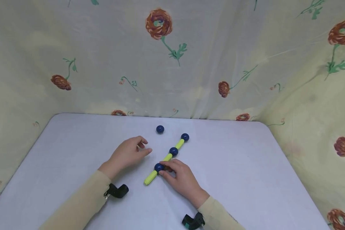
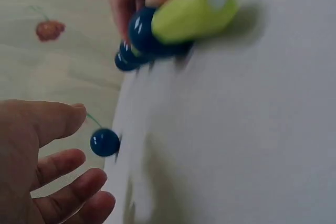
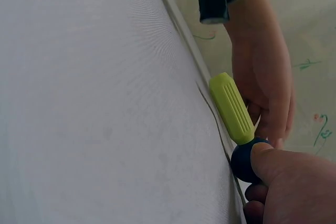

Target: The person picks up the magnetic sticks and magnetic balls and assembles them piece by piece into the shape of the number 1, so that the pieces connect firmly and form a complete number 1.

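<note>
A chain of yellow-green rods and dark blue balls lies slantwise on the table. My right hand point(image 1: 182, 179) pinches its nearest blue ball point(image 1: 158, 167) between thumb and fingers. From that ball a yellow-green rod point(image 1: 150, 177) points toward me, its near end free. Farther along the chain come a middle blue ball point(image 1: 173, 151) and a far blue ball point(image 1: 185, 137), joined by another rod point(image 1: 180, 144). Left of the chain, my left hand point(image 1: 127, 152) hovers with loosely bent fingers and holds nothing. A loose blue ball point(image 1: 160, 129) sits beyond it, also visible in the left wrist view.
The white table point(image 1: 247, 166) has a rounded back edge, with a flowered curtain point(image 1: 103, 64) hanging behind and at the sides. A black wrist camera point(image 1: 118, 191) sits on the left sleeve, and another black camera point(image 1: 193, 221) on the right.
</note>
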The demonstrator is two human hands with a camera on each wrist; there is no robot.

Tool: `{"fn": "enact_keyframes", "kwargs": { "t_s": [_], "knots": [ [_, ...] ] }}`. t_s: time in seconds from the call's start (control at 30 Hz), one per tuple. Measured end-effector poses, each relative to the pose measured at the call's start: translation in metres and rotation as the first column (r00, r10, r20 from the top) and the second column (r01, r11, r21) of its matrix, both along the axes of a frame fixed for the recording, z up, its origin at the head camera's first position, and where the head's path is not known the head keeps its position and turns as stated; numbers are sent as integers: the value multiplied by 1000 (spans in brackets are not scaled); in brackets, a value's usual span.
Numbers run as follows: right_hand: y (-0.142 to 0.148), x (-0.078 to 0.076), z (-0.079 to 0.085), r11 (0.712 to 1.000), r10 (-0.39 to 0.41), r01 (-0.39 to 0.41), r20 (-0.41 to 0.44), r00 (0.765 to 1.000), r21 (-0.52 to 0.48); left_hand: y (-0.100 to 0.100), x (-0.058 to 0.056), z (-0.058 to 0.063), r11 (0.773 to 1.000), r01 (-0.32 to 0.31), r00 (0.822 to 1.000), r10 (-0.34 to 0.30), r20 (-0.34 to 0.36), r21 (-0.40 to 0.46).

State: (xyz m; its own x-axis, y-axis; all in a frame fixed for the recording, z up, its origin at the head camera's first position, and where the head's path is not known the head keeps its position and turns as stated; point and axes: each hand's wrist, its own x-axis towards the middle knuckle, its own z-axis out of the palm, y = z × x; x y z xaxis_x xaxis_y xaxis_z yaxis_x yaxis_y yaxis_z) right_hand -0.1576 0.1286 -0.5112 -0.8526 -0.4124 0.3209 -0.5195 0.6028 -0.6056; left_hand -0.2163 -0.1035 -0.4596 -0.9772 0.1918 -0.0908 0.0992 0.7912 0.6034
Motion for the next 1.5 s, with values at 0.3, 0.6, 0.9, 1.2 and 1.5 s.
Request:
{"fn": "enact_keyframes", "kwargs": {
  "t_s": [0.3,0.6,0.9,1.2,1.5],
  "knots": [
    [-2,0,0,1000,17,-17,5,1000,-14,12,-61,-8,988,55,998,-57,-10,-147],
    [0,1,-1,1000,17,-17,32,999,-13,32,-85,-5,970,121,989,-136,-57,-211],
    [-2,1,0,1000,20,-19,52,998,-12,37,-92,-14,955,150,974,-188,-129,-258],
    [1,1,3,1000,3,-3,39,999,1,29,-80,-9,980,138,978,-158,-133,-146],
    [2,-1,1,1000,15,-14,33,999,-12,0,-58,-6,996,50,991,-40,-125,80]
  ]
}}
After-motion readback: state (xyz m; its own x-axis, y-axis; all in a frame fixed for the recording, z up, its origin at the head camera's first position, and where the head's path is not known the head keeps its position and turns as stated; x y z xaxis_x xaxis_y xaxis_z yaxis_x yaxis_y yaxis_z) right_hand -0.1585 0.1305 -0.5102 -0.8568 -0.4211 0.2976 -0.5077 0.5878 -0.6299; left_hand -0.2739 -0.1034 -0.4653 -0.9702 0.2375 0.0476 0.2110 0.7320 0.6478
